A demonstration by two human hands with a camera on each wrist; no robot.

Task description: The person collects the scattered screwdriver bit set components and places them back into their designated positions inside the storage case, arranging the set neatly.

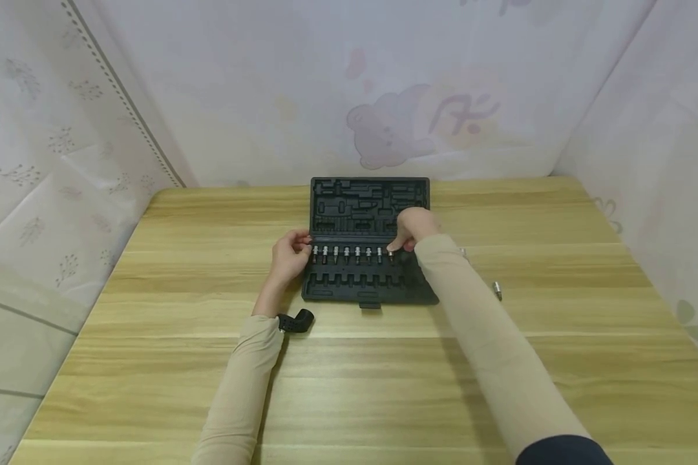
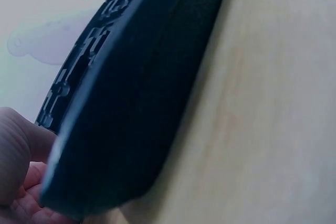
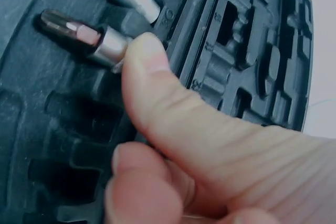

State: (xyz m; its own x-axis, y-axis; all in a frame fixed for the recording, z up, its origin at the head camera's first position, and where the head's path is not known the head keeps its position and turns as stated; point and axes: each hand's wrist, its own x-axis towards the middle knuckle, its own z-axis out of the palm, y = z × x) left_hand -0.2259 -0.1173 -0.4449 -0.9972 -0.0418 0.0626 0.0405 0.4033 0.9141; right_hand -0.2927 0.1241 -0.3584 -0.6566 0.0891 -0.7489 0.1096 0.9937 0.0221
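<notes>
An open black tool case (image 1: 337, 298) lies on the table, with a row of several silver bit sockets (image 1: 346, 253) in its near half. My left hand (image 1: 289, 257) grips the case's left side near the hinge; in the left wrist view the thumb (image 2: 37, 139) and fingers lie around the corner. My right hand (image 1: 414, 226) is over the row's right end. Its thumb (image 3: 149, 74) presses the square-drive end of a cross-tipped bit socket (image 3: 106, 48) lying in its slot. The other fingers are bent below the thumb, apart from that socket.
Two loose bit sockets lie right of the case: one (image 1: 497, 290) in plain sight, another (image 1: 464, 253) partly behind the right sleeve. Vacant molded slots (image 3: 79, 114) sit beside the pressed socket. The case lid (image 1: 355, 223) stands open toward the patterned curtain (image 1: 256, 97). A black wrist mount (image 1: 296, 321) is at the left wrist.
</notes>
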